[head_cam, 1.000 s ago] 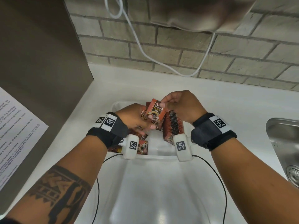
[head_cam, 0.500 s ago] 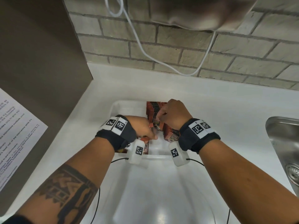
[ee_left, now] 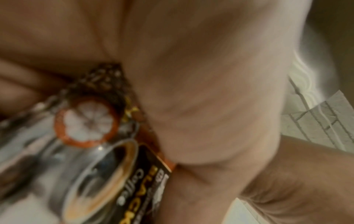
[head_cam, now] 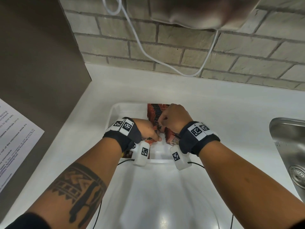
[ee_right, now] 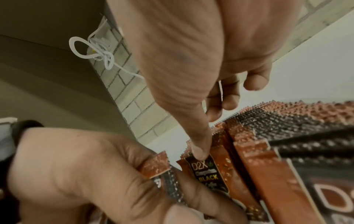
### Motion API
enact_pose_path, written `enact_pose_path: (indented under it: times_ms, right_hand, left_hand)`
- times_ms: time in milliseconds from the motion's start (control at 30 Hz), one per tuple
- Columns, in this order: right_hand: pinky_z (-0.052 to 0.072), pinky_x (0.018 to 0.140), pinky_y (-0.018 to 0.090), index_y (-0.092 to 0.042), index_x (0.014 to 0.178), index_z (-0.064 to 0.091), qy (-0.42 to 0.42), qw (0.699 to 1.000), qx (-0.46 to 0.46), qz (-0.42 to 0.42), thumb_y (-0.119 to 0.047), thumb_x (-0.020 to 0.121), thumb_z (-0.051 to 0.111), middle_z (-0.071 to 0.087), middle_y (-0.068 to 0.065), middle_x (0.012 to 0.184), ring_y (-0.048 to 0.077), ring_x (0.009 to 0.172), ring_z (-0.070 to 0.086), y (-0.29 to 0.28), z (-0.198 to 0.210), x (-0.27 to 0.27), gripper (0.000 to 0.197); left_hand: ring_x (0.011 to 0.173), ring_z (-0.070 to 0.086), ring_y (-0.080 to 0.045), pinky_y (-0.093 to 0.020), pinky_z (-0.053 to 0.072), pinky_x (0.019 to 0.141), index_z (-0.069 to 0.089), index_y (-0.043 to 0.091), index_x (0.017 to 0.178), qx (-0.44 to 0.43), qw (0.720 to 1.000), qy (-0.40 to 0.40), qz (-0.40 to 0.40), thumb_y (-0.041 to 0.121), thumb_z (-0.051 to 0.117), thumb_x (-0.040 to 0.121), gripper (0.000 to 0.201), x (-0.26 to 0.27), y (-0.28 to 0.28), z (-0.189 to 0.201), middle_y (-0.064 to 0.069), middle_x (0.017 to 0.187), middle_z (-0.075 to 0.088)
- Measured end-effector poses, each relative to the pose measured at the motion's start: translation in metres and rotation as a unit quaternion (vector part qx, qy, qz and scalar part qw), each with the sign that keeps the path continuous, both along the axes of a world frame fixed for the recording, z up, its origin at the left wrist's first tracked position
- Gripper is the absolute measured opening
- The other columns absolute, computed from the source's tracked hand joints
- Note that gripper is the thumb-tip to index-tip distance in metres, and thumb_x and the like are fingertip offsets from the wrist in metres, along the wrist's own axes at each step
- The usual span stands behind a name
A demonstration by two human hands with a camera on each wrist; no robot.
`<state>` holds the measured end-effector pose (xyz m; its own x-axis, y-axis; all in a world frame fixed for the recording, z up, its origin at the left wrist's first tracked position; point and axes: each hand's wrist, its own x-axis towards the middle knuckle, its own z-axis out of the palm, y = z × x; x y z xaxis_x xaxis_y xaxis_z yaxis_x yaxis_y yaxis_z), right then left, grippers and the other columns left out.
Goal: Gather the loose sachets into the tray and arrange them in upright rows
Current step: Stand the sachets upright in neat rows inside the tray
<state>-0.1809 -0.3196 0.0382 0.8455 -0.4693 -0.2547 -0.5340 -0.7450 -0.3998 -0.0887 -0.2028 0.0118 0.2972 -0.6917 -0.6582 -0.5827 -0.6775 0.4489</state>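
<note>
Lowest in the head view, my two forearms reach up from the bottom edge, the left one tattooed, both wearing dark wrist straps with white tags. They meet over a white tray [head_cam: 113, 111] that sits in the middle of the frame on a white counter [head_cam: 222, 103].

My left hand [head_cam: 146, 128] lies just left of centre, its fingers curled round a loose sachet [ee_right: 159, 166]. In the left wrist view that packet shows a printed coffee cup and the word BLACK, pressed against my palm. In the right wrist view its orange crimped top sticks out between my thumb and fingers at the lower left.

My right hand [head_cam: 175, 116] sits just right of centre, touching the left. Its thumb tip presses down on the top of one upright sachet [ee_right: 205, 171] printed D2X BLACK, and the fingers curl behind the same packet, pinching it at the near end of the row.

That row of sachets [head_cam: 156, 109] stands upright on edge, running away from me toward the tray's far wall, orange and black tops packed together. A few more packets lie flat under my left wrist at the tray's near left.

Further up, a steel sink [head_cam: 288, 146] shows at the right edge, a printed paper sheet [head_cam: 14, 139] at the left edge, and a white cable [head_cam: 140, 47] hangs across the brick wall [head_cam: 181, 52] at the top.
</note>
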Motion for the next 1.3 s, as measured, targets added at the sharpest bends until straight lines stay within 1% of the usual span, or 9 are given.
enact_pose_path:
  times_ms: [133,667,800,967,1067,1133,1167,1233,1300]
  right_hand:
    - [0.054,0.088,0.037,-0.037,0.065,0.072,0.004,1.0,0.001,0.016,-0.017,0.083,0.067,0.071,-0.018,0.083,0.009,0.089,0.065,-0.002,-0.002,0.0,0.027]
    - [0.047,0.096,0.04,-0.039,0.073,0.068,-0.025,0.999,0.016,0.019,-0.021,0.08,0.077,0.052,-0.023,0.081,0.012,0.096,0.057,-0.01,-0.002,-0.003,0.021]
    - [0.046,0.096,0.04,-0.036,0.077,0.071,-0.03,0.999,0.025,0.013,-0.022,0.08,0.077,0.052,-0.022,0.082,0.011,0.095,0.057,-0.009,-0.001,-0.004,0.016]
    - [0.045,0.07,0.019,-0.032,0.078,0.074,-0.081,0.995,0.059,-0.009,-0.02,0.083,0.07,0.065,-0.019,0.079,0.003,0.081,0.061,-0.009,0.01,-0.011,0.014]
    - [0.042,0.064,0.011,-0.026,0.091,0.075,-0.103,0.985,0.14,-0.004,-0.03,0.085,0.074,0.072,-0.012,0.083,0.0,0.078,0.063,-0.004,0.021,-0.019,0.008]
    - [0.047,0.072,0.014,-0.025,0.097,0.073,-0.102,0.975,0.199,0.003,-0.033,0.083,0.078,0.075,-0.005,0.084,0.007,0.081,0.069,-0.002,0.022,-0.021,0.017]
    - [0.049,0.078,0.018,-0.024,0.098,0.072,-0.106,0.97,0.218,0.001,-0.031,0.082,0.079,0.076,-0.003,0.085,0.01,0.081,0.07,-0.002,0.023,-0.021,0.019]
    - [0.05,0.079,0.021,-0.021,0.095,0.072,-0.126,0.965,0.231,-0.009,-0.023,0.081,0.081,0.076,0.001,0.087,0.011,0.079,0.069,-0.004,0.022,-0.021,0.017]
    - [0.048,0.071,0.014,-0.021,0.091,0.072,-0.141,0.963,0.229,-0.012,-0.018,0.082,0.08,0.074,0.001,0.085,0.007,0.073,0.064,-0.007,0.025,-0.021,0.013]
  left_hand:
    - [0.108,0.064,-0.023,-0.033,0.048,0.1,0.07,0.015,0.117,-0.002,1.0,0.007,0.005,0.043,0.07,0.09,0.039,-0.001,0.001,0.002,-0.004,0.113,0.071]
    - [0.111,0.064,-0.021,-0.041,0.047,0.106,0.068,0.02,0.124,0.013,1.0,0.023,0.014,0.047,0.074,0.084,0.049,0.002,0.001,-0.008,0.0,0.119,0.071]
    - [0.097,0.066,-0.021,-0.04,0.049,0.103,0.07,0.014,0.116,0.0,0.999,0.038,0.011,0.044,0.072,0.087,0.042,0.001,0.002,-0.004,0.0,0.095,0.073]
    - [0.08,0.06,-0.026,-0.037,0.05,0.087,0.071,-0.006,0.101,-0.021,0.995,0.09,0.024,0.032,0.072,0.088,0.039,0.007,0.011,0.011,-0.015,0.084,0.069]
    - [0.084,0.064,-0.031,-0.046,0.054,0.093,0.067,-0.011,0.099,-0.071,0.967,0.21,0.122,0.009,0.071,0.083,0.027,0.013,0.021,0.017,-0.024,0.088,0.069]
    - [0.08,0.069,-0.028,-0.047,0.059,0.089,0.062,-0.007,0.091,-0.136,0.915,0.326,0.196,-0.011,0.06,0.088,0.005,0.013,0.026,0.022,-0.019,0.081,0.065]
    - [0.08,0.07,-0.025,-0.043,0.061,0.085,0.062,-0.004,0.093,-0.163,0.894,0.359,0.214,-0.016,0.058,0.089,0.013,0.014,0.027,0.023,-0.016,0.081,0.064]
    - [0.087,0.072,-0.023,-0.039,0.061,0.081,0.064,0.001,0.103,-0.202,0.881,0.375,0.205,-0.014,0.062,0.089,0.02,0.01,0.029,0.025,-0.013,0.087,0.067]
    - [0.093,0.073,-0.023,-0.038,0.061,0.079,0.066,0.008,0.111,-0.222,0.888,0.35,0.201,-0.006,0.068,0.088,0.026,0.008,0.032,0.024,-0.009,0.091,0.072]
